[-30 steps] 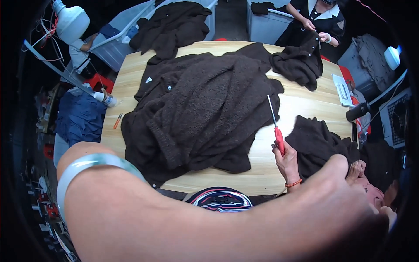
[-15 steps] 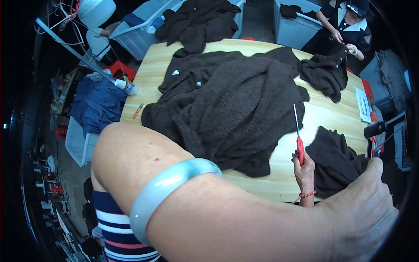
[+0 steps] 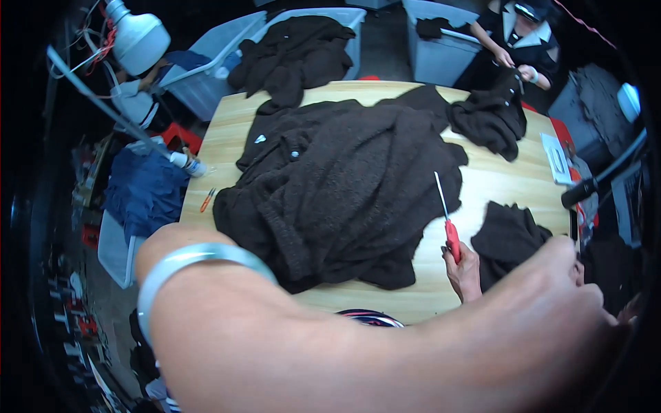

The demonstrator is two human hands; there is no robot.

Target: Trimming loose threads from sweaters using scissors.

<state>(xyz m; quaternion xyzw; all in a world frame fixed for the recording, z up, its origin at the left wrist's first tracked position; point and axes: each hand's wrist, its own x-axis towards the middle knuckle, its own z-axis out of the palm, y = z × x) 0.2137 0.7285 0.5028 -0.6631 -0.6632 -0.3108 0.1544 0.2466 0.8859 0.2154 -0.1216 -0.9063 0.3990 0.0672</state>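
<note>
Right hand [image 3: 465,272] closed round one red-handled tool [image 3: 451,239], raised off to the right of the middle, thumb and fingers wrapped on the handle. From the handle, one thin metal rod pointing up and slightly left, tip in line with the heap's right edge; cannot tell whether touching. Across the whole lower foreground, close to the camera, left arm [image 3: 330,351] stretched from left to right, one pale green bangle [image 3: 206,252] round it. Left hand [image 3: 561,279] far over at the right, bent at the wrist, fingers curled or hidden; cannot tell whether gripping anything.

Just beside the right hand, one dark brown cloth [image 3: 506,234] rumpled on the wooden table [image 3: 506,182]. Mid-table, left of the tool, one big heap of dark brown knitwear [image 3: 344,186]; number of garments in it impossible to tell, but one white tag [image 3: 259,139] and one pale button [image 3: 295,155] on top. Left of the heap, one pair of orange snips [image 3: 207,200]; at the left edge, one small bottle [image 3: 195,166]. Near the right edge, one white panel [image 3: 554,158].

Farther out, at the upper right, one co-worker's two hands [image 3: 506,58] on one dark buttoned garment [image 3: 496,113]. Beyond the table, at least three pale tubs [image 3: 441,62]; at the left, one tub [image 3: 117,255] under navy cloth [image 3: 141,189]. Two lamps: one large bulb [image 3: 141,45] upper left, one smaller bulb [image 3: 628,103] far right.
</note>
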